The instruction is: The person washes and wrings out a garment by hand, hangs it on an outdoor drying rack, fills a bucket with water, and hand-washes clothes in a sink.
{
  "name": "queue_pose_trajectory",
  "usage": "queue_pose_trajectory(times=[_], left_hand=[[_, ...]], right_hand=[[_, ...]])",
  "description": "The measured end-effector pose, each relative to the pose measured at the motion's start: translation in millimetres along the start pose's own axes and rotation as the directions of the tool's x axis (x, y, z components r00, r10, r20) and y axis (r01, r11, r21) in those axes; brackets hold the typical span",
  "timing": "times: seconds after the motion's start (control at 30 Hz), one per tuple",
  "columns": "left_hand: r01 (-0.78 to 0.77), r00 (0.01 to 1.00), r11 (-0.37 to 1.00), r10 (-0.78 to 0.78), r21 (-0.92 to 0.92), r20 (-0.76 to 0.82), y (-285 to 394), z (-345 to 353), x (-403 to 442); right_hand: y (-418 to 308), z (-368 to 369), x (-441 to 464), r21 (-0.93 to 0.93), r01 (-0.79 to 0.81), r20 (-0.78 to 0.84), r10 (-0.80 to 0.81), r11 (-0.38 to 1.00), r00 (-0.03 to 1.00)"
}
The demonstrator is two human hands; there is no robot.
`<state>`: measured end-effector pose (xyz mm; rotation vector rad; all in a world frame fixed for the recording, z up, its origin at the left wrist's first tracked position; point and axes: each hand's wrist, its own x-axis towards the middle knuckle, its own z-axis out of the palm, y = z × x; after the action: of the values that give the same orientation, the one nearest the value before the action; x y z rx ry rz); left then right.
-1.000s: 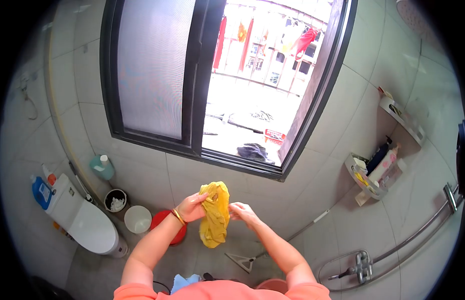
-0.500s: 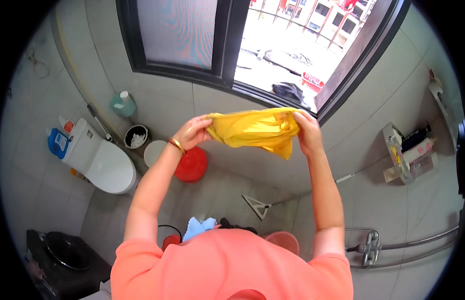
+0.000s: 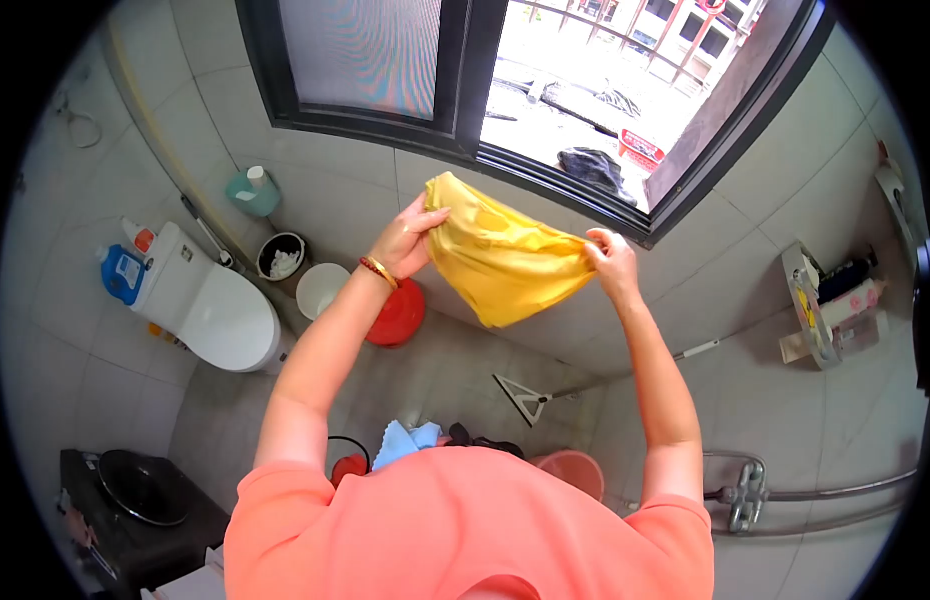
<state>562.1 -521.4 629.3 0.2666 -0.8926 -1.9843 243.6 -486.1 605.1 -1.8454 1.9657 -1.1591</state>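
Observation:
A yellow cloth (image 3: pixel 510 255) is stretched between my two hands, in front of the wall below the window. My left hand (image 3: pixel 410 238) grips its left edge, thumb lying over the fabric. At the cloth's right corner, my right hand (image 3: pixel 612 262) pinches the material. The lower part hangs down to a rounded point, and the upper left corner stands above my left hand. Some of the fingers are hidden behind the fabric. Whether it is a garment or a plain cloth, I cannot tell.
An open window (image 3: pixel 595 110) lies ahead. To the left are a toilet (image 3: pixel 230 325), a bin (image 3: pixel 285 262), a white bucket (image 3: pixel 320 288) and a red basin (image 3: pixel 397 312). A floor squeegee (image 3: pixel 525 400) leans right. A wall shelf (image 3: pixel 810 310) and shower tap (image 3: pixel 748 495) are at right.
The yellow cloth has been spread wider and now hangs at a slant, its left side higher. My left hand has moved up and right; my right hand sits slightly lower.

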Motion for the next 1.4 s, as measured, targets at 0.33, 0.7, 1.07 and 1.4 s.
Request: queue_pose_trajectory(times=[0.33,0.7,1.07,1.4], left_hand=[[0.106,0.990,0.889,-0.137,0.445,0.038,-45.1,35.3,23.5],[0.183,0.938,0.592,0.132,0.785,-0.319,-67.5,-74.3,-18.4],[0.458,0.859,0.830,-0.321,0.317,-0.399,-133.9,-69.8,-18.0],[0.047,0.751,0.931,0.205,0.361,-0.627,-70.3,-72.0,29.1]], right_hand=[[-102.6,70.3,-23.9,0.439,-0.029,0.226,-0.079,0.898,0.971],[-153.8,39.0,8.8,0.788,-0.398,0.451,-0.001,0.470,0.893],[-98.5,4.3,0.3,0.449,-0.102,0.212,0.006,0.888,0.977],[8.4,-8.5,-32.6,-0.366,0.020,-0.118,-0.068,0.930,0.991]])
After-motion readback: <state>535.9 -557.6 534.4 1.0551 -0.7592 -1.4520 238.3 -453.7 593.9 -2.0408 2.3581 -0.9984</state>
